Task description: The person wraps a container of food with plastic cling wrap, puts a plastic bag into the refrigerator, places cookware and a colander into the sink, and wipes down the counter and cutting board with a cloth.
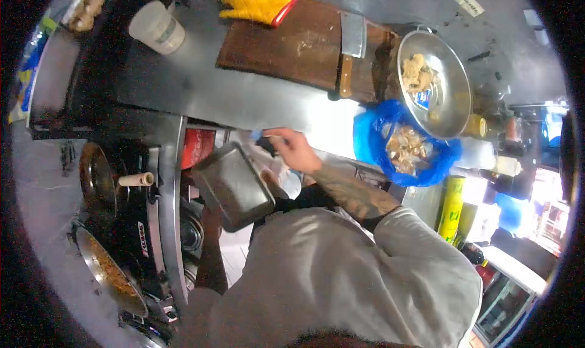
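A rectangular metal tray (234, 186) is tilted in front of my body, below the counter's edge. My left hand (211, 219) is at the tray's lower left side, gripping it, its fingers mostly hidden behind the metal. Beyond the tray's upper right corner, my right hand (295, 151) has its fingers bent around a small dark thing (265, 143) with a bluish end. I cannot make out what that is. Beneath the hands there are shelves, with a red box (198, 147) beside the tray.
A cleaver (352, 40) and a yellow glove (253, 6) lie on a brown cutting board (286, 52). To the right are a wide metal bowl (448, 98) with food and a blue bag (375, 138) of scraps. Pans (109, 275) sit on the stove at left. A white bucket (152, 28) stands behind.
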`<action>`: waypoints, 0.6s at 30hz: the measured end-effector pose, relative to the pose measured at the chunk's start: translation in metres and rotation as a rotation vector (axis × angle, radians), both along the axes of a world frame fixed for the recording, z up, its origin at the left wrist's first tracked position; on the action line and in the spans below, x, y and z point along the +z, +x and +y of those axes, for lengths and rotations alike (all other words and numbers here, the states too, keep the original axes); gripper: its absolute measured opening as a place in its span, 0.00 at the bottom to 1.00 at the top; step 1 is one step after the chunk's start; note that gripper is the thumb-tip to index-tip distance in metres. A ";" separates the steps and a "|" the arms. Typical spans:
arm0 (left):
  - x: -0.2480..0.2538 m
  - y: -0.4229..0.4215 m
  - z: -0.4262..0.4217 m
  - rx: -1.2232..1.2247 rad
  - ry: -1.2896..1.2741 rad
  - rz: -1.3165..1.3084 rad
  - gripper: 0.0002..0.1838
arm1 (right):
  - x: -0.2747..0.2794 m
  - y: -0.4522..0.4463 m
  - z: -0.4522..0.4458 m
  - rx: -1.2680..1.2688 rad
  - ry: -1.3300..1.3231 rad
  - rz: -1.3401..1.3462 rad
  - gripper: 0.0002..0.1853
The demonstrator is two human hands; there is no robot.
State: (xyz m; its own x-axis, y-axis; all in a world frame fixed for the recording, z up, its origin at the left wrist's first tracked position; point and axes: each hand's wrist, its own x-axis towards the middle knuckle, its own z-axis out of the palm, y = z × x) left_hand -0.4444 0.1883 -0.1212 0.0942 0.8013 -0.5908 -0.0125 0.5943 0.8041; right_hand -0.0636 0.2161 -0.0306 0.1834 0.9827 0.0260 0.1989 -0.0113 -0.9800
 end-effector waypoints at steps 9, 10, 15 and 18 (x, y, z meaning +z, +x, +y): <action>0.041 0.037 0.036 0.054 0.251 -0.132 0.15 | 0.002 0.111 -0.019 -0.335 0.134 -0.756 0.16; 0.039 0.045 0.045 -0.036 0.323 -0.246 0.16 | 0.003 0.110 -0.022 -0.339 0.141 -0.745 0.16; 0.020 0.103 0.107 -0.210 0.300 -0.123 0.20 | 0.004 0.122 -0.018 -0.472 0.168 -0.714 0.21; 0.098 0.151 0.126 -0.291 0.251 0.072 0.21 | 0.014 0.135 -0.003 -0.638 0.059 -0.782 0.25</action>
